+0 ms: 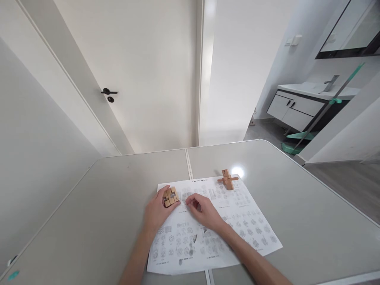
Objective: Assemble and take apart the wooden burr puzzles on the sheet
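My left hand is wrapped round the left side of a light wooden block puzzle, thumb along its near edge and fingers at its far side. The puzzle has a squarish top with gaps between its pieces. To its right, my right hand hovers low or rests on the paper, I cannot tell which, with its fingers curled in towards the thumb. Whether anything small is between those fingertips is hidden. Under both hands lies a large printed instruction sheet with rows of grey diagrams and a few dark torn-looking spots.
A second, cross-shaped wooden puzzle stands at the sheet's far right corner. The grey table has a seam down its middle. Beyond are a white door, a washbasin cabinet and a green broom and dustpan.
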A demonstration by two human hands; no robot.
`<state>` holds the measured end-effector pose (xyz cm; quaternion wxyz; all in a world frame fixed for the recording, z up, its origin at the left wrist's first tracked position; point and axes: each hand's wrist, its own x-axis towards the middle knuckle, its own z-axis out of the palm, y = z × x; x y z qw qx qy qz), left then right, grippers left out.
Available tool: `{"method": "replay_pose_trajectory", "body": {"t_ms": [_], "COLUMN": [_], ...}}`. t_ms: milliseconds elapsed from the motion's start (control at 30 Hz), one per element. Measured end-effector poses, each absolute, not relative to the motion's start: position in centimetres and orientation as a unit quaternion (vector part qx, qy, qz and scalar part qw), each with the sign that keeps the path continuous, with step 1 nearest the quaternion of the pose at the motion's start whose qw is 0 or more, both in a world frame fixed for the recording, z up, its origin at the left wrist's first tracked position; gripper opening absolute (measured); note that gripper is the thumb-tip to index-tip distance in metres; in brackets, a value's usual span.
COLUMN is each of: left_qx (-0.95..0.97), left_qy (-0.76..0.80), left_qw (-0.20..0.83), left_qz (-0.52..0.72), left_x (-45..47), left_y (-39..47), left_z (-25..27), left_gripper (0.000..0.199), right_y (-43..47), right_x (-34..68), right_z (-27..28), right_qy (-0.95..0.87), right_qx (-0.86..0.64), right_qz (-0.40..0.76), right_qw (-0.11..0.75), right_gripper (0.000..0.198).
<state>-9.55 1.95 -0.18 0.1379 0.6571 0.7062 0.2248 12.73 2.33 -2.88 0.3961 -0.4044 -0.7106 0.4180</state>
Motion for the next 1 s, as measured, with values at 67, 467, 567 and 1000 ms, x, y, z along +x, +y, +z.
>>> {"method": "replay_pose_trajectory", "body": {"t_ms": [67,467,567,1000], "left_qx": [0.652,0.691,0.694,0.666], "left_qy": [0.711,0.688,0.684,0.708], "left_qw": [0.132,0.114,0.113,0.077], "left_qz": [0.226,0.191,0.192,0.223], "left_x": [-9.54,-9.63,-9.68,-9.5], "left_y": [2.0,2.7,2.76,2.77], "left_z": [-0.23,0.18,0.03,-0.15], "left_gripper": [0.061,0.063,0.058,0.055], "right_y": [2.33,2.3,2.29,2.23], "right_x": [12.72,12.77,12.77,12.78], "right_z": [-2.97,-2.73,-2.66,-2.72], "right_qy": [-0.71,-0.715,-0.714,-0.715], "right_qx": [-0.405,-0.401,-0.4,-0.401], "right_qz": [0.418,0.417,0.421,0.42], "right_qw": [0.396,0.393,0.391,0.389], "right_gripper": [0.016,0.013,0.013,0.014]}}
